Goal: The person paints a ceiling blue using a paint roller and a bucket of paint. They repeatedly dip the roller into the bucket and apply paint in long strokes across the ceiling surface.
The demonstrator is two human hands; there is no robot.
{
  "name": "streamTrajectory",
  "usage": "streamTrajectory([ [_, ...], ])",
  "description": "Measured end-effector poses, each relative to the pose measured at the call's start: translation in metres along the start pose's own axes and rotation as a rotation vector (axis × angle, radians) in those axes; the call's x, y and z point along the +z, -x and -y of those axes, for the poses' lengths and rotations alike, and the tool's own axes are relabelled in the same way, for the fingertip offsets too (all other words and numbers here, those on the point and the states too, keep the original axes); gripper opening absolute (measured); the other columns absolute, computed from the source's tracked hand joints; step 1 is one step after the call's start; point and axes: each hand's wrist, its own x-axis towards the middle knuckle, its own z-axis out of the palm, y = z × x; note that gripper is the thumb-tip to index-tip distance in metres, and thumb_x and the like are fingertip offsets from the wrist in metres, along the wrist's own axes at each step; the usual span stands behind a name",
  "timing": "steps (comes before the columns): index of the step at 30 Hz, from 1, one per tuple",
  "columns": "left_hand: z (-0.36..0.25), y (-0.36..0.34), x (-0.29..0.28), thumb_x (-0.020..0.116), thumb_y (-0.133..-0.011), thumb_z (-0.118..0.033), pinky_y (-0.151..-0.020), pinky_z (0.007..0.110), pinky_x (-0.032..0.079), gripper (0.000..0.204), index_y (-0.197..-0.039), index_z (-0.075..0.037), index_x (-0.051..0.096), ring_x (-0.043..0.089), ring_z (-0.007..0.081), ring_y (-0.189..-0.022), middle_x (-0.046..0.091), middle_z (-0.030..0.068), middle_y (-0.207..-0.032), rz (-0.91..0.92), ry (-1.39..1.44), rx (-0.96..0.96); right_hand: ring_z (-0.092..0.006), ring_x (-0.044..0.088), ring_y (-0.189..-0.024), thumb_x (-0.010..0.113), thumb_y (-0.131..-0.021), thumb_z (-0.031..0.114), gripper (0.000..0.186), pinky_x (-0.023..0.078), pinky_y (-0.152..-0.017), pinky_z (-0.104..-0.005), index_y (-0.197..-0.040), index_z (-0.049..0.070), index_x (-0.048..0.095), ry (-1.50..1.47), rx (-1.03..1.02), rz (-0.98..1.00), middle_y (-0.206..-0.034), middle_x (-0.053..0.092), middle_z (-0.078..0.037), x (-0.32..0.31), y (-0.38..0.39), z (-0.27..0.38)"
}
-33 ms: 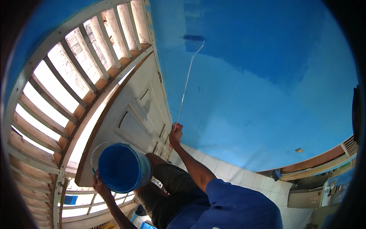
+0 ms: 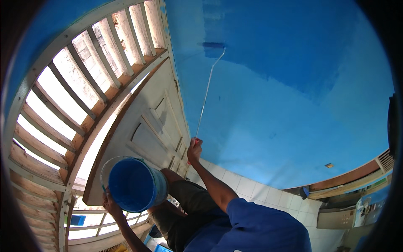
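Note:
My right hand [image 2: 194, 151] is closed around the red handle of a paint roller with a long thin metal frame [image 2: 203, 105]. The roller's dark blue sleeve [image 2: 213, 45] lies against the wall [image 2: 239, 113], at the left edge of a darker blue painted area [image 2: 289, 50]. At lower left my left hand [image 2: 111, 203] holds a blue bucket [image 2: 161, 185] by its side, with the fingers partly hidden. The bucket tilts toward the view, and its inside is coated blue. Its thin wire handle [image 2: 102, 173] stands up on the left.
A pale panelled door [image 2: 145, 126] stands beside the wall, below slatted openings [image 2: 90, 69] in a wooden frame. White floor tiles [image 2: 252, 187] run along the wall's foot. At lower right are wooden boards [image 2: 348, 187] and a box-like object [image 2: 335, 219].
The roller has slid slightly down the wall, and my right hand has dropped a little with it. My left hand and the bucket stay almost in place.

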Motion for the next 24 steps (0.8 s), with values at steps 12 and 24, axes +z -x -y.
streamTrajectory([
  [12, -0.016, -0.002, 0.008, 0.042, -0.092, -0.022, -0.066, 0.028, 0.045, 0.031, -0.105, -0.001, 0.061, 0.057, 0.0135, -0.074, 0.063, 0.0076, -0.084, -0.04, -0.082, -0.05, -0.0409, 0.06, -0.077, 0.047, -0.09, 0.032, 0.038, 0.046, -0.065, -0.0448, -0.104, -0.003, 0.044, -0.111, -0.16, 0.01, -0.079, 0.06, -0.025, 0.029, -0.059, 0.134],
  [24, -0.015, 0.0, 0.014, 0.046, -0.093, -0.026, -0.06, 0.025, 0.044, 0.031, -0.102, -0.002, 0.063, 0.056, 0.0103, -0.066, 0.064, 0.0054, -0.077, -0.061, -0.072, 0.012, -0.0396, 0.057, -0.062, 0.046, -0.09, 0.038, 0.039, 0.043, -0.054, -0.0446, -0.096, 0.0, 0.045, 0.147, -0.084, -0.094, -0.069, 0.058, -0.021, -0.073, 0.02, -0.009],
])
